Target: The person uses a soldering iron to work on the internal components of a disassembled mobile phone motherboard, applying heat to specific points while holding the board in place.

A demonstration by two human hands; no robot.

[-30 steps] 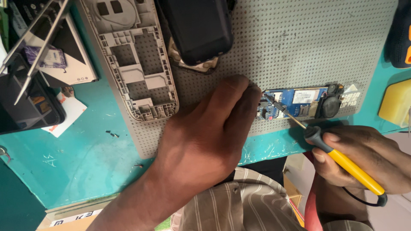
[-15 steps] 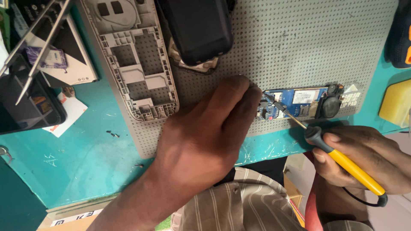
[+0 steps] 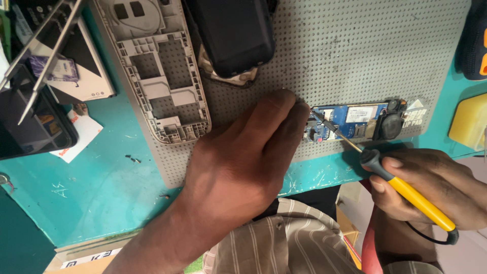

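Left hand (image 3: 238, 167) lies palm-down, fingers loosely curled, fingertips pinning the left end of a small blue circuit board (image 3: 355, 121) on the grey perforated mat (image 3: 355, 56), while right hand (image 3: 431, 187) grips a yellow-handled soldering iron (image 3: 406, 190), tip touching the board.

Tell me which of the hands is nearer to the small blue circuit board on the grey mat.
Left. The left hand has its fingertips at the blue circuit board's left end. The right hand is below and to the right, holding a yellow soldering iron whose tip reaches the board.
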